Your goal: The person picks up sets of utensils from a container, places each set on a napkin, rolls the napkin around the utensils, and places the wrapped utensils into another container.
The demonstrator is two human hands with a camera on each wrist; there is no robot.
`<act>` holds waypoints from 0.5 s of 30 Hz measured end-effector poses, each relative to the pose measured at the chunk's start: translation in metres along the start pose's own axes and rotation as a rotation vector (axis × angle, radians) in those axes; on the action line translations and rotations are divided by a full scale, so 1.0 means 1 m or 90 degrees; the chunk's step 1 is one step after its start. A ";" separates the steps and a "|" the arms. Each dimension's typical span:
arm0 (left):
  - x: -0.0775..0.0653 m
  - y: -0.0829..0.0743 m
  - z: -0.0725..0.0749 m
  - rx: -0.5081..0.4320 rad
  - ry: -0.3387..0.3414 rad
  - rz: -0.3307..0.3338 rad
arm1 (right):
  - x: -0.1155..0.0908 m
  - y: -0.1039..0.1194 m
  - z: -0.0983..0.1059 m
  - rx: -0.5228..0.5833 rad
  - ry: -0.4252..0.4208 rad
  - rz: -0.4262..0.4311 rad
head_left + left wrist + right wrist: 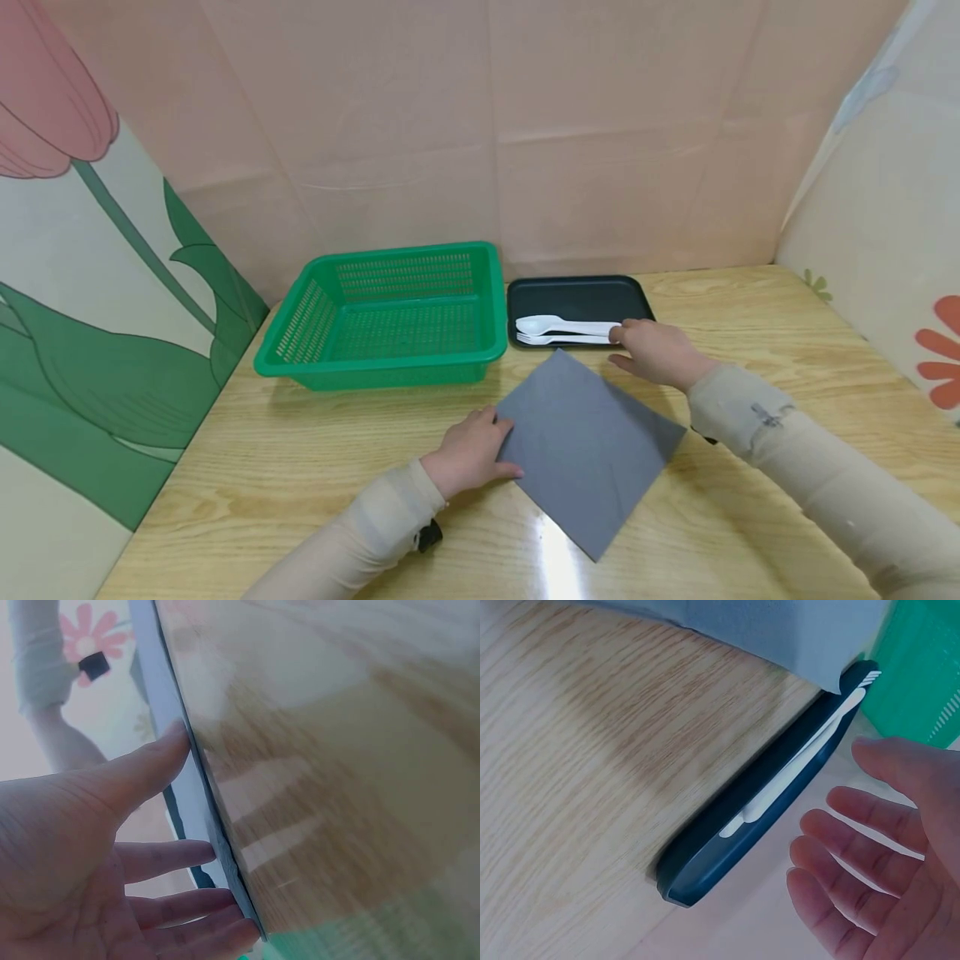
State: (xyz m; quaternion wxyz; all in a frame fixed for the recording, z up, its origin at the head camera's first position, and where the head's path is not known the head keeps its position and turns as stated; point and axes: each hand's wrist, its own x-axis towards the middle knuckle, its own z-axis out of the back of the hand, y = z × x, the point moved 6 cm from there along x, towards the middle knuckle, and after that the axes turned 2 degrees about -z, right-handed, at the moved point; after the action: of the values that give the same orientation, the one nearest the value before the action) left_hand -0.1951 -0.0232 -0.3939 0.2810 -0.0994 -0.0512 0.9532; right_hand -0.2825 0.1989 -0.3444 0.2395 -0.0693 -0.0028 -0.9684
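Note:
A square grey cloth point(588, 450) lies flat on the table, turned cornerwise. My left hand point(471, 450) rests at its left edge; in the left wrist view the thumb and fairly straight fingertips touch the cloth's edge point(212, 802). Behind the cloth a black tray point(577, 296) holds a white spoon point(542, 323) and a white fork point(558, 339), side by side with handles to the right. At those handle ends is my right hand point(660, 350). The right wrist view shows its fingers point(855, 855) spread and loosely bent, with nothing between them.
To the left of the tray stands a green slotted basket point(390, 361) with nothing in it. The wooden table point(315, 467) meets a pink wall covering at the back, with patterned panels at both sides. One cloth corner points at the tray's front edge.

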 end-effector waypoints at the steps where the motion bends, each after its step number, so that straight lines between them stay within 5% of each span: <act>1: 0.000 0.000 0.000 0.001 0.000 0.000 | 0.000 0.000 0.000 0.000 0.002 -0.001; 15: -0.001 0.000 0.001 0.006 -0.004 -0.001 | 0.007 -0.007 -0.003 0.004 0.008 -0.012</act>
State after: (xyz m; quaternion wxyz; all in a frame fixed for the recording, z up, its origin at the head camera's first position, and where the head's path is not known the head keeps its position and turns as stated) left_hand -0.1946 -0.0234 -0.3929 0.2823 -0.0949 -0.0477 0.9534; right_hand -0.2919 0.2016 -0.3467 0.2305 -0.0625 -0.0047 -0.9710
